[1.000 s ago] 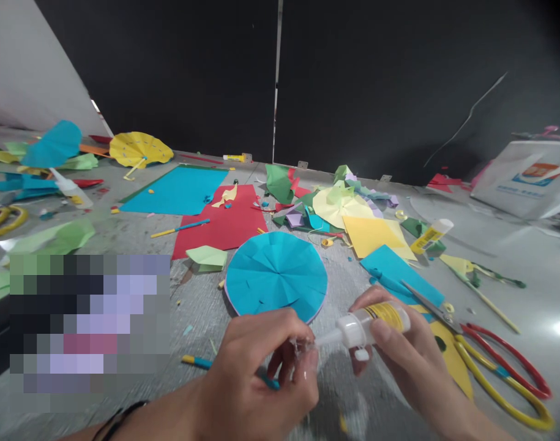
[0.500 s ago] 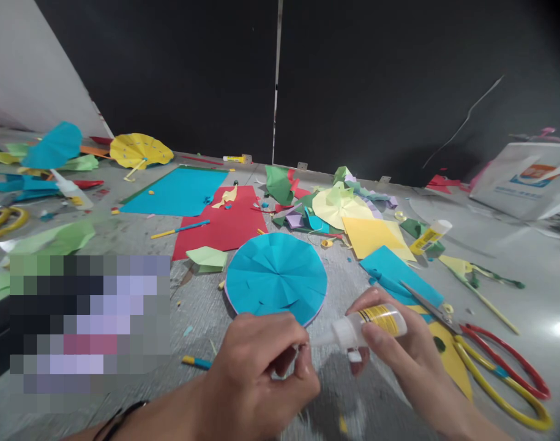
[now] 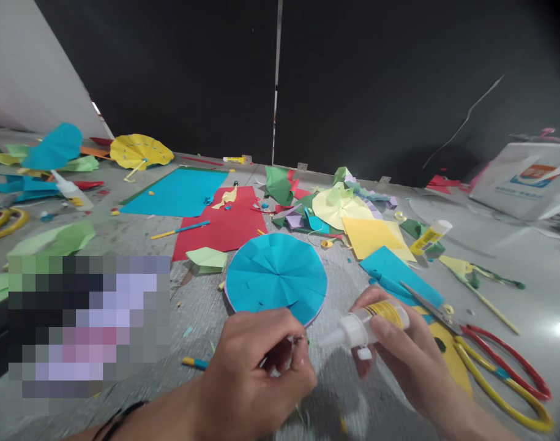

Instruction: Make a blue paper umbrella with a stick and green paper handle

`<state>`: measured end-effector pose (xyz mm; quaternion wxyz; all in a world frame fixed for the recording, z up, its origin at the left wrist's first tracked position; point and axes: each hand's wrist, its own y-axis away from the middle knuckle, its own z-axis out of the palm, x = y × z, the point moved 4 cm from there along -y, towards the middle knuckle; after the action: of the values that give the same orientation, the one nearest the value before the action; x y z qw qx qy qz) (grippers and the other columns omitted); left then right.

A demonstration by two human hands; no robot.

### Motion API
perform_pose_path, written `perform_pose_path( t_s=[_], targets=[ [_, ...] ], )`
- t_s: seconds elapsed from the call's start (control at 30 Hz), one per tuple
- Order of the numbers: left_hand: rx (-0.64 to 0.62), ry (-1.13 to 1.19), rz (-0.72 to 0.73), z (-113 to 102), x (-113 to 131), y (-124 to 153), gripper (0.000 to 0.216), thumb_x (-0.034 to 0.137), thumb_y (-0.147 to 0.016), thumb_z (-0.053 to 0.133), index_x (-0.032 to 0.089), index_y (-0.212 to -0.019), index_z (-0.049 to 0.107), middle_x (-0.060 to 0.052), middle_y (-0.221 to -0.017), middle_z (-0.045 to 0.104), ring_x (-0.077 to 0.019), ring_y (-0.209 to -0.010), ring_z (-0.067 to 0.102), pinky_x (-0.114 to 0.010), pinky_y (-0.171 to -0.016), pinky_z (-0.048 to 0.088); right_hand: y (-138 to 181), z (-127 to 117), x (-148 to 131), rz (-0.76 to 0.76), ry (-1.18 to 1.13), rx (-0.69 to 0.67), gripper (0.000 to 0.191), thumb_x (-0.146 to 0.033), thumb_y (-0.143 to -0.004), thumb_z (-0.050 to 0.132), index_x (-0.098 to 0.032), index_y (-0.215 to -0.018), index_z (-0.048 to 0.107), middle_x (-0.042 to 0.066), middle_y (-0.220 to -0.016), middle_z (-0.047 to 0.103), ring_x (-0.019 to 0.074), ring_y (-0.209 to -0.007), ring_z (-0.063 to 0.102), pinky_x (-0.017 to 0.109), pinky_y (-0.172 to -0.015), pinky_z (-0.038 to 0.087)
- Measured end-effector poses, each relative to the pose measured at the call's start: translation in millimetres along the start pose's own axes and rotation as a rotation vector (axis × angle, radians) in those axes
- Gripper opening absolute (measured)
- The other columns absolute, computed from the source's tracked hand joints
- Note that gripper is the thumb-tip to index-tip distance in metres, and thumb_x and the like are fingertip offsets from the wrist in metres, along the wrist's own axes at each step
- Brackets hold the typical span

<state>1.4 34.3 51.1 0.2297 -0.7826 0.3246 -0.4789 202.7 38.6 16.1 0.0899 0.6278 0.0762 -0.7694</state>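
Note:
My right hand (image 3: 399,343) is closed around a small clear glue bottle (image 3: 376,321) with a yellow label, its nozzle pointing left. Just short of that nozzle, my left hand (image 3: 265,361) is closed with thumb and fingertips pinched together; whatever is between them is too small to make out. Beyond my left hand a round blue pleated paper disc (image 3: 277,275) with a purple edge lies flat on the table. A yellow-and-blue rolled paper stick (image 3: 194,362) sticks out beside my left hand, partly hidden by it.
Scissors (image 3: 486,361) with red and yellow handles lie at the right over yellow paper. A glue stick (image 3: 431,237), a blue sheet (image 3: 176,191), a red sheet (image 3: 220,223) and a yellow fan (image 3: 141,151) are spread farther back. A white bag (image 3: 525,180) stands far right.
My right hand has drawn the glue bottle slightly right, so its nozzle is now apart from my left fingertips. My left hand has barely shifted and stays pinched.

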Motion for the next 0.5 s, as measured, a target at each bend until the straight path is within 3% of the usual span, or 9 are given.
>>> perform_pose_path(
  t_s=[0.17,0.3,0.43,0.5],
  targets=[
    [-0.052,-0.004,-0.026,2.0,-1.5,2.9,0.020,0.007,-0.081,0.052,0.019,-0.065,0.050,0.008,-0.054,0.041,-0.0054,-0.045,0.038,-0.021,-0.045,0.029,-4.0,2.6,-3.9,0.035,-0.138,0.022,0.033,-0.052,-0.088,0.077,-0.019,-0.087,0.071,-0.003,-0.058,0.060,0.0129,-0.048,0.058,0.023,-0.048,0.051],
    [-0.136,-0.002,-0.016,5.7,-2.4,5.7,0.018,0.009,-0.086,0.050,0.019,-0.072,0.055,0.007,-0.057,0.048,-0.0075,-0.049,0.043,-0.023,-0.049,0.033,-8.8,5.8,-8.4,0.049,-0.198,0.000,0.029,-0.050,-0.091,0.073,-0.021,-0.084,0.074,-0.001,-0.058,0.061,0.0125,-0.045,0.055,0.025,-0.048,0.049],
    [-0.183,0.019,0.025,7.0,-1.2,7.1,0.004,0.016,-0.091,0.059,0.017,-0.087,0.061,0.006,-0.063,0.055,-0.0084,-0.051,0.048,-0.024,-0.052,0.037,-6.7,5.9,-6.7,0.060,-0.197,-0.014,0.028,-0.050,-0.089,0.075,-0.022,-0.086,0.076,-0.002,-0.059,0.060,0.0122,-0.046,0.056,0.023,-0.047,0.049],
    [-0.192,0.017,0.044,7.0,-1.1,7.4,0.012,0.026,-0.094,0.065,0.018,-0.088,0.060,0.007,-0.064,0.055,-0.0082,-0.052,0.047,-0.024,-0.053,0.036,-4.3,5.9,-3.3,0.063,-0.183,-0.042,0.028,-0.049,-0.090,0.075,-0.022,-0.087,0.075,-0.001,-0.061,0.061,0.0128,-0.050,0.058,0.023,-0.048,0.050]
  ],
)
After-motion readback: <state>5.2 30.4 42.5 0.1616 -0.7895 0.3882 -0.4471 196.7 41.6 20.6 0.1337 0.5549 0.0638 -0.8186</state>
